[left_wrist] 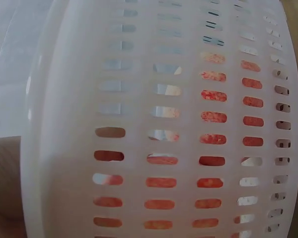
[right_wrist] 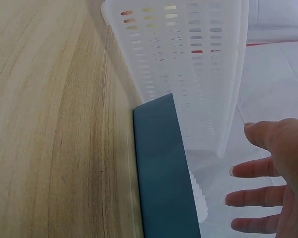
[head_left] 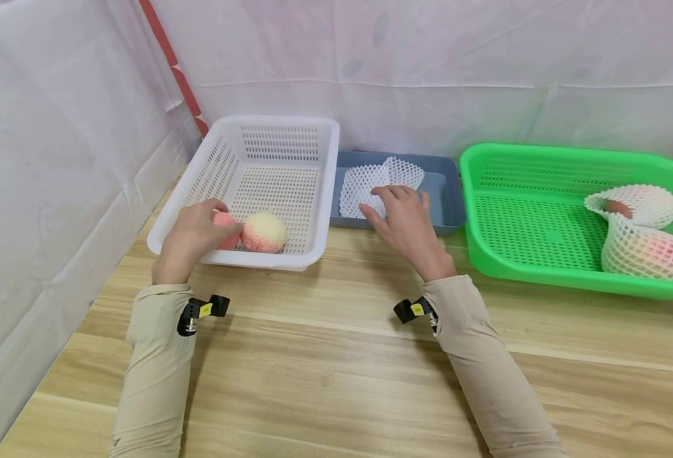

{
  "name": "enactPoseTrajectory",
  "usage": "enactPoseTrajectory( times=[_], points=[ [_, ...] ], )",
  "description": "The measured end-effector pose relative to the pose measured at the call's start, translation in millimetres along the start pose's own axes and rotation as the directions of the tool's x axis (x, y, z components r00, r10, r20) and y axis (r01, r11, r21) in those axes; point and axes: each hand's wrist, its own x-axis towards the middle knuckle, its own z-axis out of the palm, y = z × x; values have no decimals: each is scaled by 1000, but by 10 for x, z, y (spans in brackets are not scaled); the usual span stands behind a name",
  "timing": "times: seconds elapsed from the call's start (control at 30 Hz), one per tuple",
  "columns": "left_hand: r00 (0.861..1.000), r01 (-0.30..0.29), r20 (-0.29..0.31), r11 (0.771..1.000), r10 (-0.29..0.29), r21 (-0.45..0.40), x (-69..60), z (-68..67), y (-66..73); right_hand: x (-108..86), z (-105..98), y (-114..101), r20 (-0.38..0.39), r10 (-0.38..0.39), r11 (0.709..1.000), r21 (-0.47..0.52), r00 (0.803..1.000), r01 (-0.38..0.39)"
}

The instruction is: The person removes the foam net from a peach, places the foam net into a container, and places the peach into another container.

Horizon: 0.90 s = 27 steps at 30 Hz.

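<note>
My left hand (head_left: pixel 190 235) reaches over the near rim of the white basket (head_left: pixel 327 191), its thumb and fingers round a pink peach (head_left: pixel 229 230). Right beside that one sits a cream and red peach (head_left: pixel 264 233). In the left wrist view the basket wall (left_wrist: pixel 69 148) hides most of the hand, and the fruit shows only through its slots. Over the blue-grey tray (head_left: pixel 448 216), my right hand (head_left: pixel 405 219) hovers with fingers spread and nothing in them. White foam nets (head_left: pixel 362 184) lie in the tray beneath and behind those fingers.
On the right stands a green basket (head_left: pixel 531 277) with two peaches in foam nets, one net (head_left: pixel 651 205) behind the other (head_left: pixel 648 254). White cloth (head_left: pixel 405 57) hangs behind the containers and at the left. All stand on a wood-grain table (head_left: pixel 313 369).
</note>
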Motion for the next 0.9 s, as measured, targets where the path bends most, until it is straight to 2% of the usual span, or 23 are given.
enactPoseTrajectory(
  times=[0.33, 0.73, 0.83, 0.9],
  points=[
    [999, -23, 48, 1000, 22, 16, -10, -34, -1, -6, 2, -4, -9, -2, 1000, 6, 1000, 2],
    [999, -36, 7, 999, 36, 16, -60, -55, 76, -15, -7, -31, -6, -8, 1000, -3, 1000, 8],
    [998, -58, -14, 998, 58, 2, -84, -54, 119, -21, -11, -49, -7, -11, 1000, -1, 1000, 11],
    [995, -97, -35, 995, 97, -15, -97, -54, 152, -25, -12, -66, -11, -18, 1000, -3, 1000, 18]
  ],
)
